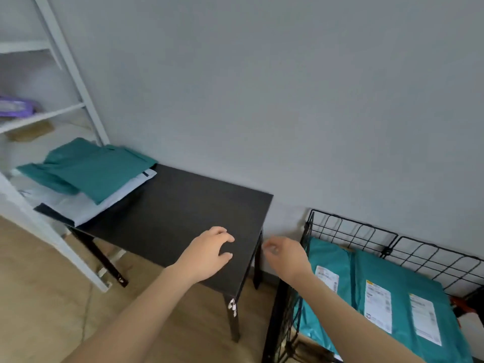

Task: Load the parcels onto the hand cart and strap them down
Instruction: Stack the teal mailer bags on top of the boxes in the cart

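Note:
Teal parcels (398,297) with white shipping labels lie in the black wire-sided hand cart (351,229) at the lower right. More teal parcels (97,169) sit stacked on white and dark mailers at the far left end of the black table (183,205). My left hand (209,252) hovers over the table's near right corner, fingers loosely curled, holding nothing. My right hand (285,255) hangs in the gap between table and cart, fingers loosely curled and empty. No strap shows clearly.
A white metal shelf unit (68,82) stands at the left, holding a purple item (15,106) and a brown box (31,132). A grey wall runs behind everything. Wooden floor (52,297) lies in front of the table.

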Demonstrator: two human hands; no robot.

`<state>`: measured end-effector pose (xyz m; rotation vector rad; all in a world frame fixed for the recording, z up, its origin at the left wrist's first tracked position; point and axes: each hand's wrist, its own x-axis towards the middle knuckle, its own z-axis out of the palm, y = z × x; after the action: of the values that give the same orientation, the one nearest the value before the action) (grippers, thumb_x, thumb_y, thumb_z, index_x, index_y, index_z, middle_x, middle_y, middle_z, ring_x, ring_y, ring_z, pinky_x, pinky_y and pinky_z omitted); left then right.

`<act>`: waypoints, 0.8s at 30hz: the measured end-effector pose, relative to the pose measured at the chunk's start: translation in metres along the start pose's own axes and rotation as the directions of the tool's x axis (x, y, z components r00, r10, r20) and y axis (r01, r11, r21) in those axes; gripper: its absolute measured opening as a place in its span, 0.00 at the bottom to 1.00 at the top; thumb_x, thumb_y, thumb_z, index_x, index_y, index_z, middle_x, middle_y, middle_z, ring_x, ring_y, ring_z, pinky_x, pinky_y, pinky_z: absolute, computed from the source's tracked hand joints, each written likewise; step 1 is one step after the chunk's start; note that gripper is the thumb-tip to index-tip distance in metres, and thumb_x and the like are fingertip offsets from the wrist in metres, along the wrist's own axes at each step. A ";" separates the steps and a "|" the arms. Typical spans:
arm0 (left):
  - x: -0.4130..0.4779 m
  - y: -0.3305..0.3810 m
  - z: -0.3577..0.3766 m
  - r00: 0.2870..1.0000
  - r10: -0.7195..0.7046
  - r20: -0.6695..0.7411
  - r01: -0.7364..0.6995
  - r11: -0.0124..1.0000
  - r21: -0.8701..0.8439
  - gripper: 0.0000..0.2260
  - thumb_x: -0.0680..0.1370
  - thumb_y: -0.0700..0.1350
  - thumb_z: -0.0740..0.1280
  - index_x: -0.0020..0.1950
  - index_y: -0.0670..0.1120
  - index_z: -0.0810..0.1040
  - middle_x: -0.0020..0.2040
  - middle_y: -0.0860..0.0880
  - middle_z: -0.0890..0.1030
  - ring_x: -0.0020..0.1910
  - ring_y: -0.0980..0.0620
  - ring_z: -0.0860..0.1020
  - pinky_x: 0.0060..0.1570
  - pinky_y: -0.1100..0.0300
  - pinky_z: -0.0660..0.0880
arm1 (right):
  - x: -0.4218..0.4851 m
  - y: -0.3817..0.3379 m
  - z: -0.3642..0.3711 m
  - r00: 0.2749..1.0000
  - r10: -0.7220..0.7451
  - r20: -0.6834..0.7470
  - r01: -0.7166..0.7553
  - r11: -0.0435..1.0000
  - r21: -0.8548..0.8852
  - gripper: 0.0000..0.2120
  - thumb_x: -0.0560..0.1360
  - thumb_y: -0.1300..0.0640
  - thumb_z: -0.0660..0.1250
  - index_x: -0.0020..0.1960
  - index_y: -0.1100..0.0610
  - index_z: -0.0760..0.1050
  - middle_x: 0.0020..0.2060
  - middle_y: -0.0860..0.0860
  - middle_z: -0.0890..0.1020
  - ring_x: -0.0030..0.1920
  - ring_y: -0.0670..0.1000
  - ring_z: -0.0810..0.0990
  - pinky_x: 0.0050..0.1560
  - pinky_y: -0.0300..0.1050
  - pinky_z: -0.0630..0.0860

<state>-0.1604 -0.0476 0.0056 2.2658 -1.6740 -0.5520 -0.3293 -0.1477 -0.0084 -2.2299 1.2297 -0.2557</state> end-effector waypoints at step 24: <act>0.051 -0.296 -0.159 0.886 -0.377 -0.270 0.355 0.926 -0.130 0.15 0.79 0.48 0.63 0.65 0.52 0.72 0.66 0.56 0.70 0.63 0.58 0.71 0.63 0.64 0.66 | 0.244 -0.247 0.142 0.944 -0.200 0.262 0.200 0.979 0.027 0.12 0.79 0.56 0.59 0.58 0.50 0.78 0.54 0.46 0.82 0.53 0.47 0.80 0.55 0.38 0.75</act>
<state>0.1778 -0.0105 0.0122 2.4764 -1.0732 -0.3277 0.0435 -0.1909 -0.0100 -2.3023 0.8634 -0.0328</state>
